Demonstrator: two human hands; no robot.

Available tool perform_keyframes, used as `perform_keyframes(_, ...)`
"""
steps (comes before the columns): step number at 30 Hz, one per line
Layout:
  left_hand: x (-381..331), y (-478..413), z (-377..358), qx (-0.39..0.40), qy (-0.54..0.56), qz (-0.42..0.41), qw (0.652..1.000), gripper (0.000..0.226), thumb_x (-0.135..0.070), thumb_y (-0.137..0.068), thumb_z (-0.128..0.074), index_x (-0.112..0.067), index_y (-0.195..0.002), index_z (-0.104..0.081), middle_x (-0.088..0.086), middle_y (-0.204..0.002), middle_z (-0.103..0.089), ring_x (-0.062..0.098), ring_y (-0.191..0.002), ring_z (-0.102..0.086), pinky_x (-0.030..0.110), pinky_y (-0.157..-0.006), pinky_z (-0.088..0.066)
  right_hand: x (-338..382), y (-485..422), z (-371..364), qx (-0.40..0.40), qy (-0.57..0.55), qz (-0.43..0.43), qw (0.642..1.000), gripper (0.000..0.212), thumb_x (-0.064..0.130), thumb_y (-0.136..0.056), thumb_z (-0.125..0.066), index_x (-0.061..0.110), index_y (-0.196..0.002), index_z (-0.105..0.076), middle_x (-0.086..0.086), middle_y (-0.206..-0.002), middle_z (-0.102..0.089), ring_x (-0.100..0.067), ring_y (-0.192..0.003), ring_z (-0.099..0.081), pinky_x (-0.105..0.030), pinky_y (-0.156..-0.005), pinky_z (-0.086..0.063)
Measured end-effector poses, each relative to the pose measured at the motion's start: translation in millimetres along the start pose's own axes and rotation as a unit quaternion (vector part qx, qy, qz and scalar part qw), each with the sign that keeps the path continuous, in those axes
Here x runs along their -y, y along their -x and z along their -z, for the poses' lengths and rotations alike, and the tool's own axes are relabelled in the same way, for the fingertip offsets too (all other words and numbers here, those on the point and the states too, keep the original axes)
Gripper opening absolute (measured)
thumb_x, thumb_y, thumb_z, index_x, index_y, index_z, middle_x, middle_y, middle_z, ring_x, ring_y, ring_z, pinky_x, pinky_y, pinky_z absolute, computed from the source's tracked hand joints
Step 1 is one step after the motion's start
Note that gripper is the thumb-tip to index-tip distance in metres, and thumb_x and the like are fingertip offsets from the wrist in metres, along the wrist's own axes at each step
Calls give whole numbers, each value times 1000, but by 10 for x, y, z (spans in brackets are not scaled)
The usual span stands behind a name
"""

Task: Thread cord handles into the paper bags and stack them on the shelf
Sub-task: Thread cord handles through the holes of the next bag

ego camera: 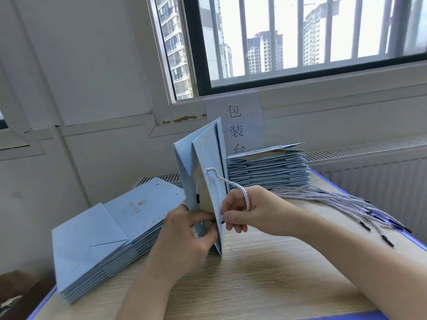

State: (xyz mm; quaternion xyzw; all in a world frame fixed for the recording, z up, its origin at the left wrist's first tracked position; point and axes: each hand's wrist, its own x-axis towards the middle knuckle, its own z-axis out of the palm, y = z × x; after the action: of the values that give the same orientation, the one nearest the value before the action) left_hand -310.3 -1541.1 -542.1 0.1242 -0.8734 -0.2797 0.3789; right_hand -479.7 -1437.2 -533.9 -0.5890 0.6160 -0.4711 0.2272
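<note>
At the left of the surface [254, 278], a stack of flat blue bags [108, 241] reads "PRINCE" (smaller print illegible). At the centre, the left hand [184, 234] grips the upright bag [208, 155]. The right hand [245, 211] pinches the cord [231, 184], its tip mostly hidden. Behind, a sign [235, 125] reads 包装台, the last character half covered. Loose cords [335, 202] lie at the right.

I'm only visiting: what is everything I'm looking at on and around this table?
Upright bag: one, light blue, table centre.
Threaded cord: one, pale twisted, from upright bag's front to right hand.
Flat bag stack: one pile, light blue, table's left.
Rear bag stack: one pile, light blue, back right.
Loose cords: one bundle, pale with dark tips, table's right.
Paper sign: one, white, under window.
Table: one, wood-look, blue edge.
Window: one, dark-framed, barred.
Left hand: grips upright bag.
Right hand: pinches cord end.
</note>
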Motion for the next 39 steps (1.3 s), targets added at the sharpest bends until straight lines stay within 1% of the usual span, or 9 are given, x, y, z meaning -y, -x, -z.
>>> perform_keyframes(8, 21, -2, -17, 4, -21, 8, 1000, 42, -7, -76, -78, -48, -71, -74, -18, -85, -65, -2, -86, -61, 7, -70, -45, -56, -17, -23, -12, -37, 17, 999, 11, 5, -92, -69, 8, -92, -58, -6, -70, -70, -19, -60, -61, -28, -61, -52)
perform_keyframes(12, 37, 1, -29, 10, -32, 22, 999, 27, -13, -75, -77, -40, -72, -76, -11, -83, -65, 2, -84, -61, 10, -68, -45, -79, -30, -24, -7, -42, 6, 999, 11, 6, -92, -68, 7, -92, -57, -8, -71, -70, -20, -61, -62, -29, -61, -52)
perform_keyframes(19, 94, -13, -53, 18, -49, 30, 998, 14, -18, -73, -80, -30, -73, -73, -4, -78, -66, 9, -74, -63, 29, -67, -53, -51, 7, 41, 28, 36, -33, 998, 29, 25, -83, -80, 14, -101, -60, 7, -80, -68, -11, -70, -61, -27, -65, -48)
perform_keyframes(23, 105, -15, -83, 51, -107, 24, 993, 17, -14, -73, -78, -23, -64, -66, -3, -78, -59, 6, -70, -56, 12, -57, -41, -58, 1, 80, -13, 53, -32, 998, 44, 31, -67, -85, 22, -102, -61, 9, -88, -67, -9, -77, -61, -35, -77, -53)
perform_keyframes(26, 114, -5, -109, 83, -121, 29, 989, 18, -14, -75, -76, -21, -63, -64, -3, -80, -57, 5, -71, -54, 9, -56, -37, -80, -6, 103, -22, 67, -27, 997, 46, 36, -63, -84, 26, -100, -59, 11, -91, -68, -13, -81, -62, -41, -82, -54)
perform_keyframes(30, 127, 2, -90, 80, -123, 32, 989, 10, -21, -76, -74, -28, -75, -67, -4, -82, -62, 5, -74, -57, 10, -59, -41, -96, -11, 106, -36, 83, -20, 996, 43, 26, -69, -85, 30, -101, -58, 11, -98, -65, -17, -90, -63, -34, -80, -52)
perform_keyframes(33, 139, 1, -86, 83, -111, 19, 990, 20, -22, -78, -70, -34, -88, -59, -8, -84, -62, 7, -78, -58, 17, -61, -46, -101, -12, 84, -35, 93, -16, 995, 44, 26, -71, -85, 36, -101, -55, 15, -98, -60, -16, -94, -62, -29, -77, -50)
perform_keyframes(36, 128, -4, -94, 89, -98, 8, 991, 20, -20, -81, -69, -30, -95, -58, -7, -88, -63, 9, -82, -59, 29, -69, -49, -111, -16, 73, -39, 84, -15, 996, 46, 25, -71, -84, 39, -101, -53, 19, -95, -58, -13, -92, -63, -29, -76, -51)
perform_keyframes(39, 106, 5, -101, 96, -76, -16, 992, 10, -24, -83, -63, -27, -93, -61, -8, -85, -62, 9, -82, -58, 31, -71, -49, -121, -19, 72, -40, 73, -6, 996, 49, 21, -71, -84, 38, -104, -52, 19, -105, -57, -14, -96, -66, -28, -76, -53)
